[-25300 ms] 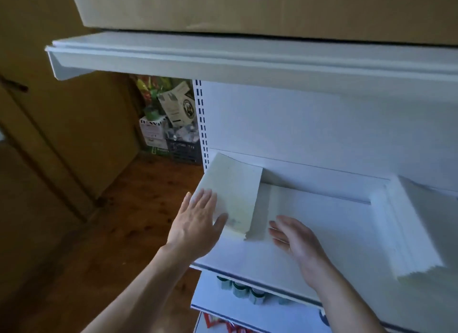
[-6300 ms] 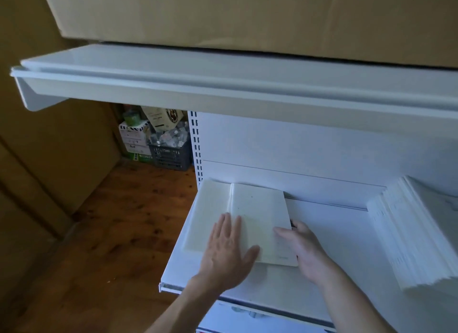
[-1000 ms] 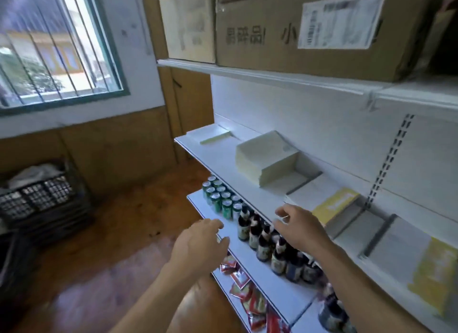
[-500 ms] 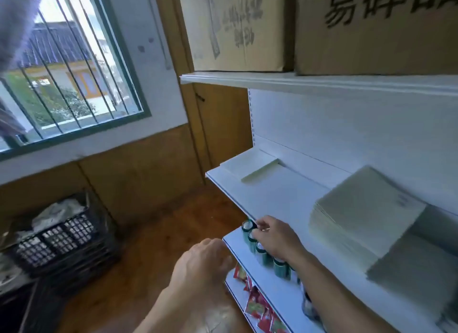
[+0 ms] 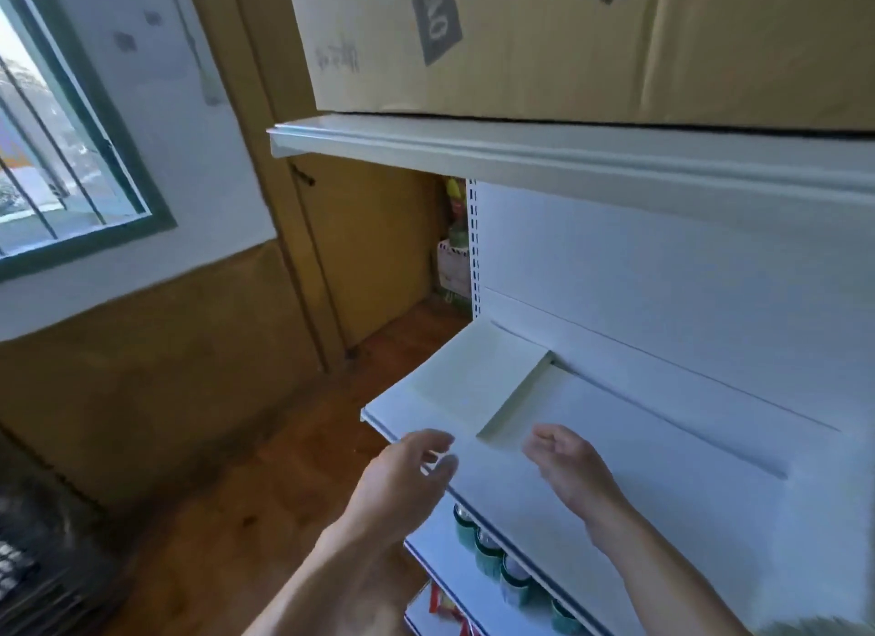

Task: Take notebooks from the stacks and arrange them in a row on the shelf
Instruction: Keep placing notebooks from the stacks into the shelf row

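White shelf edge below empty hands

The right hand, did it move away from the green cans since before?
Yes. The right hand went up from the green cans and hovers open over the white shelf, near the notebooks.

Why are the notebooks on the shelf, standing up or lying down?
Lying down. The notebooks rest flat on the shelf, one overlapping the other.
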Motion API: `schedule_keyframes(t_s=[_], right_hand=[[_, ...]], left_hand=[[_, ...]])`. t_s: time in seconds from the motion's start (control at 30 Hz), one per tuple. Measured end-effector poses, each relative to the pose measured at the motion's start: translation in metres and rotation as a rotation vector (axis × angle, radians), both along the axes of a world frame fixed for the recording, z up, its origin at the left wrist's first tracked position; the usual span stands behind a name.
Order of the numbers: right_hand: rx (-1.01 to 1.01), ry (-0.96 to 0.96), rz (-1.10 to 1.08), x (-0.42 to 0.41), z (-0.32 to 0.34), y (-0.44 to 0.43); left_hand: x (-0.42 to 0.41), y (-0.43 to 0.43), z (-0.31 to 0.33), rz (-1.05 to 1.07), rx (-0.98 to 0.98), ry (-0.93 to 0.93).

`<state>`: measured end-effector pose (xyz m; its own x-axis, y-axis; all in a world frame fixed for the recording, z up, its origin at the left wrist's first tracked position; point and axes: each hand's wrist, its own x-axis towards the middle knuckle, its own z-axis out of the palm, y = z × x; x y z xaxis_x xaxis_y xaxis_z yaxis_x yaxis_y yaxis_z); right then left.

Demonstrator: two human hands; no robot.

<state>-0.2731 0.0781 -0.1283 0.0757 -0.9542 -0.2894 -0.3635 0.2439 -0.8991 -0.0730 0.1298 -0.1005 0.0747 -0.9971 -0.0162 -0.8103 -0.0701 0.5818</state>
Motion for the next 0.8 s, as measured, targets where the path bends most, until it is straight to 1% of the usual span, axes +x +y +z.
schedule_keyframes(t_s=[0.1, 0.17, 0.3, 0.4, 0.47, 0.57, 0.6, 0.67, 0.7, 0.8], right_hand=[[0.051, -0.116, -0.202, 0.016, -0.011, -0.023], [0.060, -0.174, -0.321, 0.029, -0.012, -0.032], [0.034, -0.242, -0.464, 0.050, -0.013, -0.044], [0.018, -0.395, -0.602, 0.062, -0.018, -0.044], [-0.001, -0.452, -0.623, 0.067, -0.016, -0.040], [-0.012, -0.389, -0.570, 0.073, -0.014, -0.035], [-0.021, -0.378, -0.596, 0.075, -0.014, -0.034], [-0.037, -0.379, -0.661, 0.077, -0.018, -0.035], [-0.032, -0.377, -0.693, 0.078, -0.019, -0.036], [-0.014, -0.364, -0.724, 0.080, -0.023, -0.037]], left_hand=[[0.026, -0.063, -0.001, -0.126, -0.033, 0.004], [0.045, -0.096, -0.007, -0.179, -0.045, -0.096], [0.069, -0.151, -0.027, -0.302, -0.030, -0.318], [0.064, -0.159, -0.048, -0.466, -0.031, -0.420], [0.058, -0.151, -0.054, -0.525, -0.031, -0.397], [0.056, -0.141, -0.057, -0.673, -0.032, -0.340], [0.059, -0.142, -0.055, -0.677, -0.024, -0.289], [0.064, -0.154, -0.051, -0.598, -0.014, -0.148], [0.067, -0.162, -0.050, -0.564, -0.002, -0.136], [0.072, -0.175, -0.046, -0.530, 0.031, -0.282]])
